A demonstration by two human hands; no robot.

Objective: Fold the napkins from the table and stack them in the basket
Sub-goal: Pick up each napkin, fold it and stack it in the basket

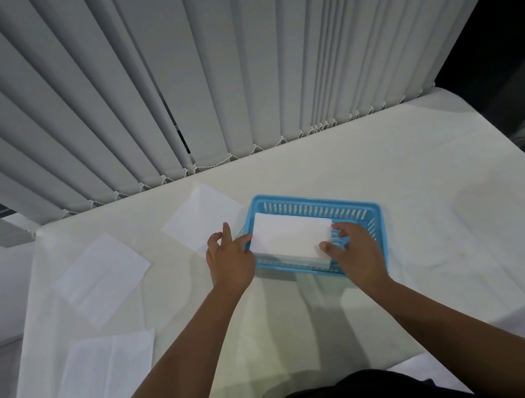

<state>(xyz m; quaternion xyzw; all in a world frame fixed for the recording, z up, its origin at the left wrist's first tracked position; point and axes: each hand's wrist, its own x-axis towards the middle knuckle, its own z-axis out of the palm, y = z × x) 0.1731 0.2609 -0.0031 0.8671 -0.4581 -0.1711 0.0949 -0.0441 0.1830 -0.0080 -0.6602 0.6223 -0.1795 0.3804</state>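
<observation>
The right hand (356,249) pinches the near right corner of the folded napkin (290,239), thumb on top and fingers spread at its right end. The left hand (230,263) holds the napkin's left end with curled fingers, its index finger lifted and pointing away. Between the two hands the white napkin lies as a flat rectangle inside the blue basket (307,203), resting on other white folded sheets whose edges show along the near wall. The slatted basket sits about midway across the table (412,208), nearer its far edge than its near one. Three unfolded napkins lie flat to the left: one (204,220) just beside the basket's far left corner, one (104,277) towards the left edge, and one (101,385) near the near left corner. Vertical blinds (164,76) hang behind the far edge.
</observation>
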